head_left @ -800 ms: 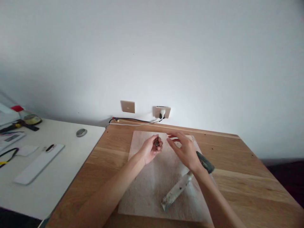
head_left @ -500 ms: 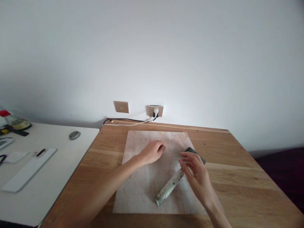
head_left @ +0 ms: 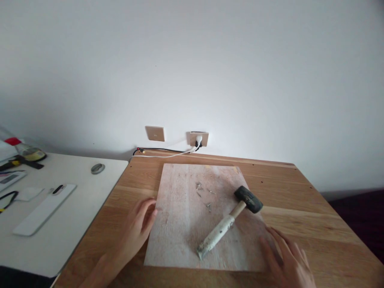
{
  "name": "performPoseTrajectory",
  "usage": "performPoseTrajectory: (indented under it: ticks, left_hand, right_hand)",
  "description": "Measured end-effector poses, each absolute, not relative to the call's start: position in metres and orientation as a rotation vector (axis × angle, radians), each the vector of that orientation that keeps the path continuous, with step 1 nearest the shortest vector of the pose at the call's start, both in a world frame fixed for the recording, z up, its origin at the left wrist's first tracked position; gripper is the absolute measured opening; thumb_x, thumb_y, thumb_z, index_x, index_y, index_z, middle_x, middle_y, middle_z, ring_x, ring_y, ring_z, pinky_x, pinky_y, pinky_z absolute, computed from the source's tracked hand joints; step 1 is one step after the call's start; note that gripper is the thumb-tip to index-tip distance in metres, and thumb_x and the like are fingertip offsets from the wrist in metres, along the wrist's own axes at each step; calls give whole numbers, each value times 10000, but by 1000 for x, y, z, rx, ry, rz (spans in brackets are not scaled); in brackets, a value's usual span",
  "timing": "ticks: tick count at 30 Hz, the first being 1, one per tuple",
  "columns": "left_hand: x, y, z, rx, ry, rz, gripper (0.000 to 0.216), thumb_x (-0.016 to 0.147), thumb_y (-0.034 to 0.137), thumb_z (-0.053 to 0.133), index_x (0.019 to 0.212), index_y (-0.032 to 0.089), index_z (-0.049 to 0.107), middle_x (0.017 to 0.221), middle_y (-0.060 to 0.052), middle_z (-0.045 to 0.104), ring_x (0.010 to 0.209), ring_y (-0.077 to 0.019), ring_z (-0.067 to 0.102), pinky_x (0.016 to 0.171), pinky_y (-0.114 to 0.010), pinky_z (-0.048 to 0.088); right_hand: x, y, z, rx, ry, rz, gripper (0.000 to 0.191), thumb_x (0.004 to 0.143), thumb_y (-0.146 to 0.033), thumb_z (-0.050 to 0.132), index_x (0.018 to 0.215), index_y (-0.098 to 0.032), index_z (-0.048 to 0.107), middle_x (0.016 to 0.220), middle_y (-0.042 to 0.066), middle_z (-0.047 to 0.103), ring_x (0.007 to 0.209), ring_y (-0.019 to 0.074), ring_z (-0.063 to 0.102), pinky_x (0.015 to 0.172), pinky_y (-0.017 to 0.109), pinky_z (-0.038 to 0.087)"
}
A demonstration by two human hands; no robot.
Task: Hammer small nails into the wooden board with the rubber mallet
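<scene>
A pale, worn board (head_left: 177, 228) lies flat on the wooden table. My left hand (head_left: 138, 224) is at its left edge, fingers slightly bent with a gap between thumb and fingers. At the lower right edge sits my right hand (head_left: 288, 256), a little blurred, fingers apart. Neither hand shows anything lifted in it; whether the fingers press on the edges is hard to see. A mallet (head_left: 215, 236) with a black head and a whitish wrapped handle rests diagonally on the board. Several small metal nails or screws (head_left: 209, 207) lie loose near the middle.
A row of small dots or holes runs along the board's far part. Behind, a white plug (head_left: 198, 140) with cables sits in a wall socket. On the white table at left are a long white object (head_left: 45, 210), a grey round item (head_left: 97, 168) and a red-capped bottle (head_left: 33, 153).
My left hand has moved from above the board to its left edge, uncovering the small metal pieces. My right hand has left the mallet and shifted down to the right edge.
</scene>
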State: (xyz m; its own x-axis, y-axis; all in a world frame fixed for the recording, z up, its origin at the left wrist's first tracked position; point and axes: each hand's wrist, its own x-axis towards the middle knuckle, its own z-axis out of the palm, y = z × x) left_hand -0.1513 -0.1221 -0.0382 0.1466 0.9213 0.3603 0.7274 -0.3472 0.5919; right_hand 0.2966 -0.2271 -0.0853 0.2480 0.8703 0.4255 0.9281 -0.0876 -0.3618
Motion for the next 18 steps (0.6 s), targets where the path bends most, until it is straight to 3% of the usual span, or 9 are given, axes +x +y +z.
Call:
performPoseTrajectory:
  ticks: [8,12,14,16,18]
  left_hand:
    - [-150,-178,-46,1992,1702,879,336,1044,382,527,1317,260,681,1276,-108,763,1201,-308,731,1021,-504,628]
    - [-142,-177,-43,2067,1683,979,310,1039,344,544,1317,257,651,1332,-111,734,1250,-304,704,1056,-505,610]
    - [-135,-175,-38,2146,1610,1019,276,1038,294,547,1294,263,645,1333,-103,724,1249,-284,698,1057,-468,609]
    - [-125,-172,-29,2245,1455,999,266,1037,229,534,1274,266,648,1276,-92,733,1208,-260,703,1032,-424,612]
    - [-112,-167,-20,2355,1237,896,284,1038,163,510,1265,254,655,1213,-84,741,1154,-241,705,1005,-394,607]
  right_hand:
    - [290,-225,-86,-2007,-1666,-191,467,1015,-573,473,1215,-212,691,1082,170,763,952,394,727,791,568,604]
    - [269,-215,-61,-1839,-1825,-319,399,1023,-354,484,1375,-257,646,1259,173,697,1029,364,693,880,571,578]
    - [255,-201,-48,-1686,-1981,-248,494,998,-196,480,1465,-309,594,1331,142,672,1083,319,680,891,505,584]
    - [243,-184,-38,-1599,-2184,-216,561,973,-91,445,1441,-343,622,1388,109,666,1171,316,649,931,501,568]
    - [237,-169,-32,-1546,-2312,-257,516,946,-40,457,1320,-299,701,1341,107,701,1134,314,643,923,490,561]
